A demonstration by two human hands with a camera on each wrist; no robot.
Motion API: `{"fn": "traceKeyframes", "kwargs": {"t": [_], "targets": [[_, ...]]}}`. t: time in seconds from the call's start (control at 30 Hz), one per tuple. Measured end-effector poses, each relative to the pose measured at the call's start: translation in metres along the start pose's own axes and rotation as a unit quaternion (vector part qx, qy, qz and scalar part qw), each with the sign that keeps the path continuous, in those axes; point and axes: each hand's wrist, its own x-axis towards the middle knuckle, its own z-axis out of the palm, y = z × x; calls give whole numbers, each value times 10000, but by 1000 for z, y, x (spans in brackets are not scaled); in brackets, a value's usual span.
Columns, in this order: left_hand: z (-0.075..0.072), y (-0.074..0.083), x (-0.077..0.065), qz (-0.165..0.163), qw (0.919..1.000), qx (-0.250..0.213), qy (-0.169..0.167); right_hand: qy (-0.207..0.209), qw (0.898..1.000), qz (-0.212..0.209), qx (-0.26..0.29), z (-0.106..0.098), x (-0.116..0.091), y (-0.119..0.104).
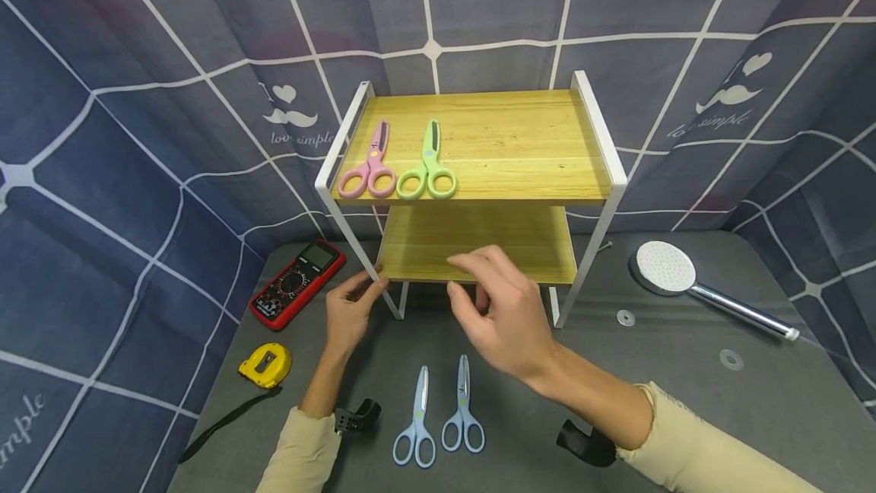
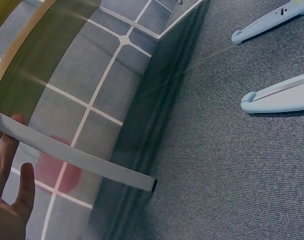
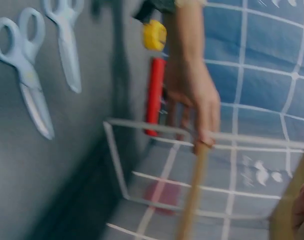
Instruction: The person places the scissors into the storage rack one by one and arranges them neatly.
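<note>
A two-tier rack (image 1: 479,199) with wood-look boards and white metal sides stands in the middle. My left hand (image 1: 349,310) holds it at the lower board's front left corner, fingers around the white leg (image 2: 77,156). My right hand (image 1: 503,310) hovers before the lower board (image 1: 472,242), thumb and forefinger apart, with nothing between them. Pink scissors (image 1: 372,166) and green scissors (image 1: 430,166) lie side by side on the left of the upper board (image 1: 520,143). In front of the rack, two pairs of light blue scissors (image 1: 416,424) (image 1: 464,413) lie with their blades pointing toward it.
Left of the rack are a red multimeter (image 1: 296,284) and a yellow tape measure (image 1: 265,365) with a black strap. A shower head (image 1: 664,268) with a chrome handle lies at the right, near two small round discs (image 1: 626,318). A blue checked curtain (image 1: 493,6) surrounds the grey surface.
</note>
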Motion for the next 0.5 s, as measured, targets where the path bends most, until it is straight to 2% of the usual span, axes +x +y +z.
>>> {"fn": "traceKeyframes", "kwargs": {"t": [0.13, 0.23, 0.33, 0.43, 0.5], "targets": [[0, 0, -1, -11, 10000, -43, 23, -815, 9955, 450, 169, 7, -29, 7], [1, 0, 0, -14, 9999, -125, 22, -1478, 9846, 899, 251, 12, -50, 13], [2, 1, 0, 27, 9997, -228, 91, -2157, 9661, 1393, 264, 18, -70, 19], [2, 1, 1, 78, 9994, -296, 142, -2781, 9423, 1850, 251, 23, -91, 24], [2, 1, 1, 81, 9994, -329, 120, -3188, 9229, 2140, 283, 25, -104, 26]]}}
